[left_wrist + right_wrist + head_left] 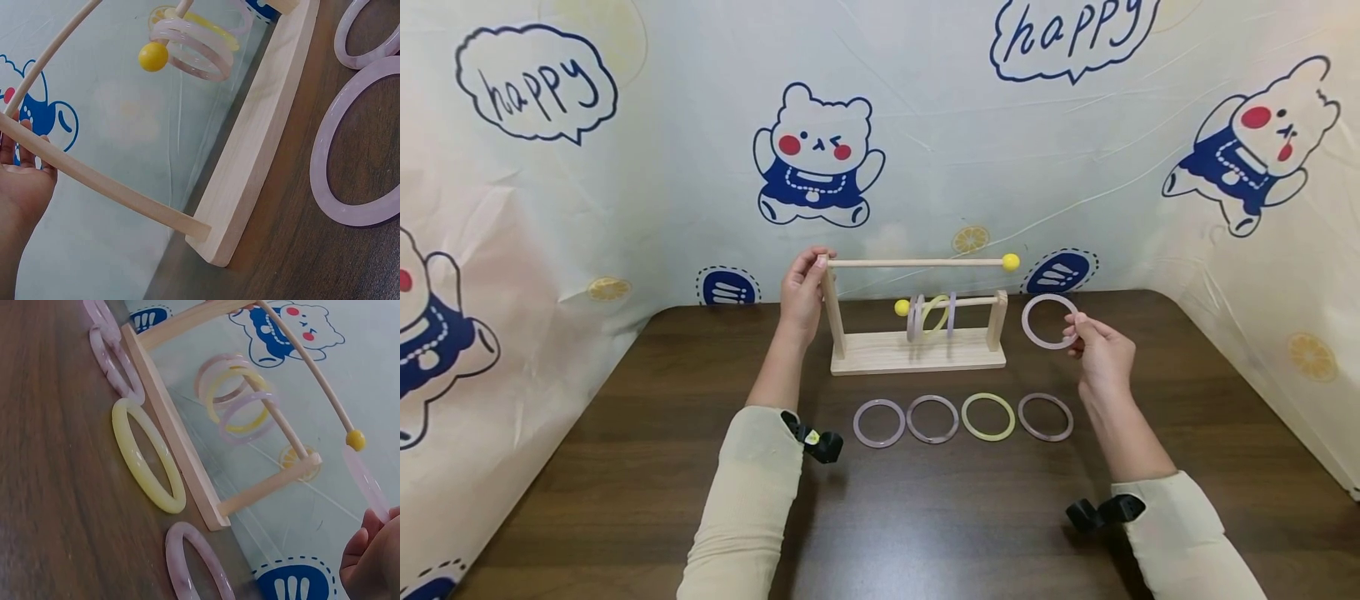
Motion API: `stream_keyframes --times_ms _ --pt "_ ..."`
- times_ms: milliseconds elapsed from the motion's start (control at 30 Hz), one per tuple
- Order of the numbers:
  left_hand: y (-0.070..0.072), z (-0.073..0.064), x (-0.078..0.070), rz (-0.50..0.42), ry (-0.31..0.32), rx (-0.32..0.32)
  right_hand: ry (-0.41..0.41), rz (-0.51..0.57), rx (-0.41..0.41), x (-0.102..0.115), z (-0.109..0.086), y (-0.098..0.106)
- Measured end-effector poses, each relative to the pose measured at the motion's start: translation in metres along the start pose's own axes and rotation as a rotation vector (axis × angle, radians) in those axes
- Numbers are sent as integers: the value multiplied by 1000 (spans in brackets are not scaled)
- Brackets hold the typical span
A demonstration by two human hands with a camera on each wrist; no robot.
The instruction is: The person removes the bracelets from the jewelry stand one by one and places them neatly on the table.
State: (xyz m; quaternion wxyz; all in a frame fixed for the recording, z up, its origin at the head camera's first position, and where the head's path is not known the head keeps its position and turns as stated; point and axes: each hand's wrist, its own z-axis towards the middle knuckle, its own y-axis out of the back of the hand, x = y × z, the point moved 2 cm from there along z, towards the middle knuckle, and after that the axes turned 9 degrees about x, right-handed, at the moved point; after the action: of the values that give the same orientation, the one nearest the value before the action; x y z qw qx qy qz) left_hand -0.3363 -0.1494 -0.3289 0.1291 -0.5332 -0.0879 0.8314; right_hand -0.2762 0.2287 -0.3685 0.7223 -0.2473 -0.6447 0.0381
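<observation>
A light wooden stand [917,360] has two posts and two rods at different heights. Its upper rod [917,263] ends in a yellow ball [1011,262]. At the top of the left post [833,312], my left hand [802,296] grips the wood, thumb in front and fingers behind. My right hand [1105,354] pinches a pale pink bangle [1025,323] by its edge, held up right of the stand. In the right wrist view that bangle [367,487] appears close to the ball, apparently off the rod. Several lilac and yellow bangles hang on the lower rod [977,302].
A row of bangles lies before the stand on the dark wooden table [955,517]: lilac [856,423], marbled purple [910,419], yellow [965,417] and dusky purple [1022,417]. Behind rises a printed cloth [925,125] with cartoon bears.
</observation>
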Motion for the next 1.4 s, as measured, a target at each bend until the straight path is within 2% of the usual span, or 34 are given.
stream_keyframes --times_ms 400,967,1067,1400 --pt "0 -1 -1 12 -3 7 -21 -47 23 1 -2 19" --pt "0 0 0 6 -13 6 -63 -93 123 16 1 49" --pt "0 0 0 10 -13 6 -77 -129 138 17 1 53" --pt "0 -1 -2 -6 -13 10 -143 -256 296 20 2 69"
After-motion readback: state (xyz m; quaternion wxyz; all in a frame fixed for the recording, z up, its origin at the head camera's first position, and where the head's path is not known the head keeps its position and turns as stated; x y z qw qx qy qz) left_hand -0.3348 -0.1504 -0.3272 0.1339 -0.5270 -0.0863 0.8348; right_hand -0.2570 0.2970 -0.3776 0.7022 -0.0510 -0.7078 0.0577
